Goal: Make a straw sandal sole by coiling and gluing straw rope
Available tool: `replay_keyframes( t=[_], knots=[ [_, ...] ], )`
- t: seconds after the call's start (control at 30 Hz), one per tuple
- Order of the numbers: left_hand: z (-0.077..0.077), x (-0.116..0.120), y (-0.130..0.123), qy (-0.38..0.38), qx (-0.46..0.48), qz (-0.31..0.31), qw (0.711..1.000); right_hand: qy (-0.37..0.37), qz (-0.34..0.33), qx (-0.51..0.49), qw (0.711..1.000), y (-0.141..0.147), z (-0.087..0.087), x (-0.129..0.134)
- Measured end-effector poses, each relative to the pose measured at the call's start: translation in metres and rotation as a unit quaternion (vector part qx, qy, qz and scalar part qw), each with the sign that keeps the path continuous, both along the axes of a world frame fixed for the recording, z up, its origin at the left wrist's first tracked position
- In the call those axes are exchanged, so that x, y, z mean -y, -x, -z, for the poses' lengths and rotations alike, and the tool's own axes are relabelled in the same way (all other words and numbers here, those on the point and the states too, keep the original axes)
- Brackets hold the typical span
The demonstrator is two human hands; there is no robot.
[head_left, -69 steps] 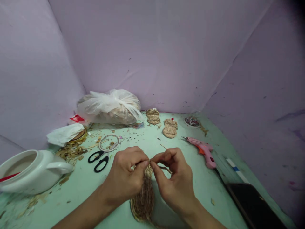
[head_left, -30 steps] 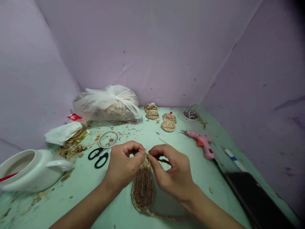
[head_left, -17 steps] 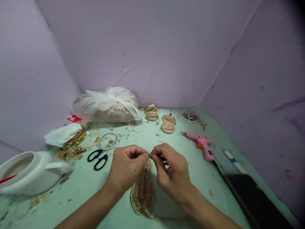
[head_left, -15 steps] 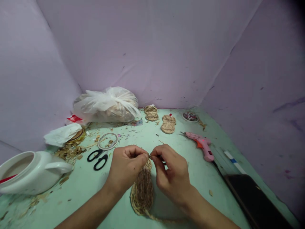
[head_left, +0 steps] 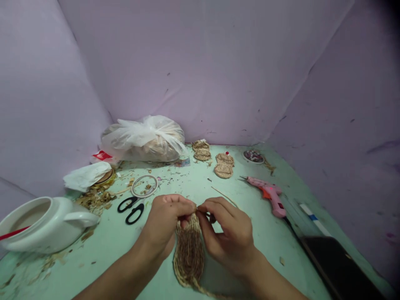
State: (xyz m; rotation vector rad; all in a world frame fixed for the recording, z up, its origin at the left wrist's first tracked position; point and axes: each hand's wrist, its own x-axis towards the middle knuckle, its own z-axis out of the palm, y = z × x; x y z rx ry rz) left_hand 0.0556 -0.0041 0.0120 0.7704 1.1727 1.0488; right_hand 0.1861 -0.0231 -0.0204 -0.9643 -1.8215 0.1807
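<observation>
In the head view a sole-shaped piece of coiled, braided straw (head_left: 189,252) lies on the table, its far end under my fingers. My left hand (head_left: 170,218) pinches at that far end, thumb against forefinger. Right beside it, my right hand (head_left: 226,227) is closed in a pinch too, the fingertips of both hands almost touching. A thin straw strand (head_left: 225,195) sticks out beyond my right hand. Whatever lies between the fingertips is small and mostly hidden, apparently a strand of the straw. A loose braid tail (head_left: 208,291) trails from the near end.
Black-handled scissors (head_left: 134,210) and a tape roll (head_left: 144,186) lie left, near a white pot (head_left: 46,227). Behind are a tied plastic bag (head_left: 146,139), small woven pieces (head_left: 224,166) and a bead dish (head_left: 253,156). A pink glue gun (head_left: 268,193) and dark flat object (head_left: 340,266) are right.
The view has shifted slightly, so everything sits a little lower and to the right. My hands stay pinched together; more of the thin strand shows behind my right hand.
</observation>
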Motion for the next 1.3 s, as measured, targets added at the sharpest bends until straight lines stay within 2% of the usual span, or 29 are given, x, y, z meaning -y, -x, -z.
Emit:
replay_keyframes(
  t=[0.1, 0.23, 0.3, 0.37, 0.43, 0.53, 0.63, 0.7, 0.73, 0.77, 0.87, 0.93, 1.0, 1.13, 1.23, 1.3],
  knots=[
    [0.000, -0.001, 0.003, 0.006, 0.021, 0.053, 0.998, 0.056, -0.015, -0.060, 0.997, 0.000, -0.004, 0.000],
    [-0.004, -0.005, 0.011, -0.019, 0.053, 0.093, 0.994, 0.183, 0.001, -0.133, 0.974, 0.000, -0.012, -0.003],
    [-0.006, -0.006, 0.015, -0.063, 0.023, 0.089, 0.994, 0.252, -0.002, -0.175, 0.952, -0.001, -0.014, -0.005],
    [-0.008, -0.006, 0.017, -0.120, -0.068, 0.095, 0.986, 0.299, -0.019, -0.209, 0.931, -0.002, -0.014, -0.007],
    [-0.010, -0.004, 0.017, -0.177, -0.187, 0.114, 0.960, 0.316, -0.038, -0.227, 0.921, -0.002, -0.013, -0.007],
    [-0.012, 0.000, 0.016, -0.271, -0.314, 0.133, 0.900, 0.324, -0.064, -0.231, 0.915, -0.001, -0.011, -0.007],
    [-0.012, 0.003, 0.016, -0.373, -0.382, 0.139, 0.834, 0.313, -0.075, -0.221, 0.920, 0.001, -0.011, -0.006],
    [-0.011, 0.004, 0.016, -0.411, -0.404, 0.134, 0.806, 0.280, -0.068, -0.202, 0.936, 0.002, -0.010, -0.005],
    [-0.009, 0.004, 0.016, -0.410, -0.406, 0.128, 0.807, 0.252, -0.059, -0.183, 0.949, 0.002, -0.010, -0.004],
    [-0.008, 0.004, 0.015, -0.391, -0.401, 0.122, 0.819, 0.214, -0.050, -0.155, 0.963, 0.002, -0.008, -0.003],
    [-0.003, 0.003, 0.012, -0.255, -0.321, 0.116, 0.905, 0.047, -0.031, -0.025, 0.998, -0.001, -0.002, 0.000],
    [0.000, 0.002, 0.009, -0.152, -0.230, 0.109, 0.955, -0.053, -0.012, 0.065, 0.996, -0.004, 0.004, -0.001],
    [0.003, 0.001, 0.006, -0.088, -0.149, 0.088, 0.981, -0.102, 0.016, 0.117, 0.988, -0.006, 0.009, -0.003],
    [0.006, -0.001, 0.002, -0.039, -0.079, 0.068, 0.994, -0.099, 0.020, 0.118, 0.988, -0.006, 0.014, -0.007],
    [0.005, -0.002, 0.003, -0.040, -0.111, 0.084, 0.989, -0.034, -0.010, 0.048, 0.998, -0.004, 0.009, -0.009],
    [0.002, -0.004, 0.007, -0.065, -0.162, 0.081, 0.981, 0.032, -0.019, -0.020, 0.999, -0.002, 0.005, -0.008]
  ],
)
